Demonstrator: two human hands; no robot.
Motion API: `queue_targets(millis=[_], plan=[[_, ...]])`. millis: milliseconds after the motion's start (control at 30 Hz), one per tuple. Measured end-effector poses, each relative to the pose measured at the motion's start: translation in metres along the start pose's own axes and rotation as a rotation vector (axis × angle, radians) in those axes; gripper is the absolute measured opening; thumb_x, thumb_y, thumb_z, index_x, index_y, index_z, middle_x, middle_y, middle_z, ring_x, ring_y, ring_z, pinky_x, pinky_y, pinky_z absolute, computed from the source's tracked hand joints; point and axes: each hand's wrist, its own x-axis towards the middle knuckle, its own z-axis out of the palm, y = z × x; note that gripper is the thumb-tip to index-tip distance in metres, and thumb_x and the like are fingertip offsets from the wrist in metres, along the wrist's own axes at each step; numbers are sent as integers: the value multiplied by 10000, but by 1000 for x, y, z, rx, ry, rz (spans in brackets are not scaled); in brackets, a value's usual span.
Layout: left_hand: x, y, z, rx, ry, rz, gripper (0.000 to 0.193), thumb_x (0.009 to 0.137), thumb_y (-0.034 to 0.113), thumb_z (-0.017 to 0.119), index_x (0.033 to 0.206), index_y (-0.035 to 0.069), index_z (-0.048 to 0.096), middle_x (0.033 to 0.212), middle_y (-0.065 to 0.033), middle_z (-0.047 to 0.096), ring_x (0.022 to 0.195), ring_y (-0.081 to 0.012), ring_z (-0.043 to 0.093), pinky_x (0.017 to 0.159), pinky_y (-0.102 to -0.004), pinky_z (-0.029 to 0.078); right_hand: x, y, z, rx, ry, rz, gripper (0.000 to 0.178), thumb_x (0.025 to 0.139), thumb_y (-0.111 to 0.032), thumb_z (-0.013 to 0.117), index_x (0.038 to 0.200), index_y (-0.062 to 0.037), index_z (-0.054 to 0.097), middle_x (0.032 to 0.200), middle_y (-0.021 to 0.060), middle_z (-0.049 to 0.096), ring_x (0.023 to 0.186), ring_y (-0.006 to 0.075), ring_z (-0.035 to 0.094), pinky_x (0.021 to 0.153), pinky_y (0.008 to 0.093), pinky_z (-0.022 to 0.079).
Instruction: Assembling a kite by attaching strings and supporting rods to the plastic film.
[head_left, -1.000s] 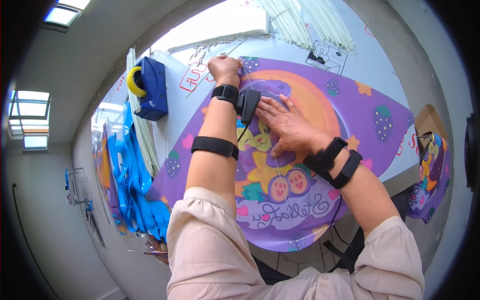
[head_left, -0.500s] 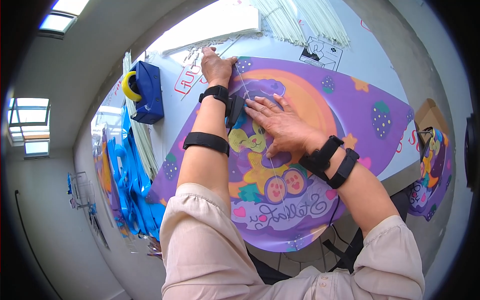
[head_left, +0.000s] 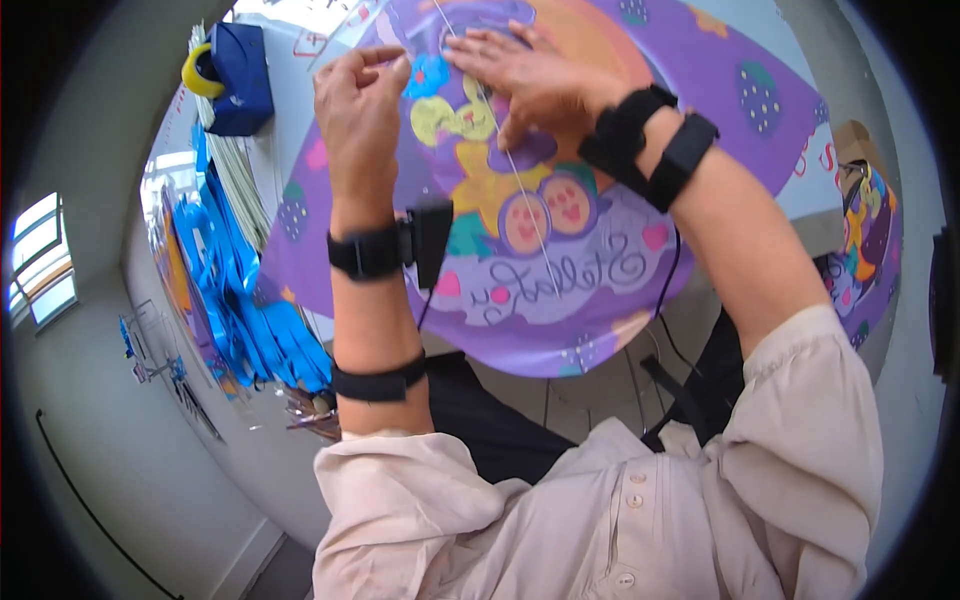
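Note:
A large purple sheet (head_left: pixel 480 340), printed with a cartoon animal, strawberries and mirrored lettering, lies in front of me and overhangs the near table edge. Across its middle runs a thin white rod (head_left: pixel 535 228). My right hand (head_left: pixel 545 90) rests flat over the rod and the print, fingers spread. My left hand (head_left: pixel 362 115) is raised above the sheet's left part, beside a printed blue flower. Its fingers are curled, with thumb and forefinger pressed together; whatever may be between them is too small to make out. Black straps circle both forearms.
At the far left stands a blue tape dispenser (head_left: pixel 243 90) with a yellow roll (head_left: pixel 198 72). Pale thin rods (head_left: pixel 232 175) and bright blue strips (head_left: pixel 225 265) lie nearer along that side. On the right hangs a similar printed piece (head_left: pixel 872 235), by a cardboard box (head_left: pixel 853 143).
My left hand has drawn back from the sheet's far tip toward me, its fingers now pinched. The right hand stays over the rod. The whole view has tilted toward my body.

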Motion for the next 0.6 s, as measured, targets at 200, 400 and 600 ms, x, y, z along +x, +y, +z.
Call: queue_targets(millis=[200,400,600], plan=[[-170,21,-7,-618,-179,-690,70,838,76,613,852,8,601,720,-31,592,554,-50,462,483,-182,369,-13,-16,-32,135,-184,-72,942,635,-284,712,1406,-21,237,1465,211,211,1374,326,152,1107,464,68],[-214,29,18,-629,-127,-809,59,824,45,620,834,-10,602,693,-61,602,505,-41,475,395,-160,303,-18,15,15,129,-115,-147,739,726,-266,594,1379,-46,325,1484,209,158,1391,304,81,1114,439,8],[-208,23,14,-489,-187,-816,44,804,25,615,801,-16,601,666,-71,616,471,-34,453,386,-158,291,-30,-53,-42,572,-227,91,816,734,-219,639,1416,-42,228,1517,161,9,1401,279,-35,1111,400,-53]])
